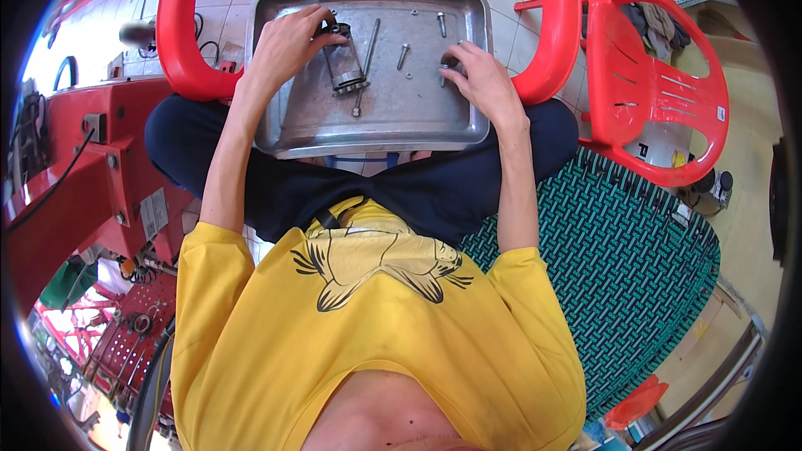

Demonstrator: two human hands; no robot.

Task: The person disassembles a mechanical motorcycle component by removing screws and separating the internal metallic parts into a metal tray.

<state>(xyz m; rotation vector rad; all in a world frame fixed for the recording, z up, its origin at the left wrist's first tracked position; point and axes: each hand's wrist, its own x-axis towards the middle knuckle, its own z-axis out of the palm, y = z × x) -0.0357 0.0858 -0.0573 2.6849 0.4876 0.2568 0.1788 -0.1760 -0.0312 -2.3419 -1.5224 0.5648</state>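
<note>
A shallow metal tray [376, 139] rests across my crossed legs. My left hand [292, 40] is closed around the far end of a metal cylinder [344, 67], whose near end has a toothed rim. The cylinder lies tilted in the tray's left half. Beside it lies a long thin rod [371, 43], and a small metal fitting [357, 107] shows just below the rim. At the tray's right side my right hand [484, 83] has its thumb and forefinger closed on a small bolt [443, 75], partly hidden by the fingers.
Two more bolts, one far [442, 25] and one in the middle [403, 56], lie in the tray with a few small nuts [409, 76]. A red plastic chair [547, 33] stands beyond the tray, another [668, 92] at right. Red machinery [100, 167] flanks my left; a green woven seat [610, 267] my right.
</note>
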